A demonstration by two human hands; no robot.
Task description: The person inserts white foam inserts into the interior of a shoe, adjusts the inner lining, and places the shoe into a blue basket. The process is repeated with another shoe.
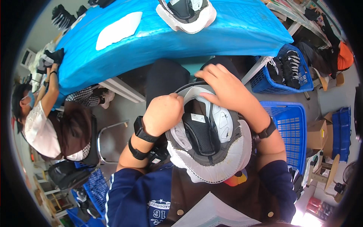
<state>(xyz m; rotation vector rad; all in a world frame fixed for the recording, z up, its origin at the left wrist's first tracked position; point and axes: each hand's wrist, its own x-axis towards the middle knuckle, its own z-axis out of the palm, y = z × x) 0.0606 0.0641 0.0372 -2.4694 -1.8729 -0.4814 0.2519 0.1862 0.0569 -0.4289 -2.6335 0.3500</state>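
Note:
In front of my body is a black, grey and white piece that looks like a shoe upper [211, 166], its hollow side facing up. A black mesh tongue with a small white label lies inside, between pale pads marked with dark lines. A stitched white border curves round its near end. My left hand [163, 113] is closed, pinching the far left rim. At the far right rim, my right hand [223, 87] curls over it, thumb on the inner side and fingers beyond the edge. The fingertips of my left hand are hidden.
Ahead stands a blue-covered table [166, 47] with a white flat piece [119, 31] and a similar upper [187, 17]. To the right are a blue basket [281, 89] of black-and-white shoes and another blue basket [291, 132]. A person [45, 121] works at the left, beside a chair [102, 140].

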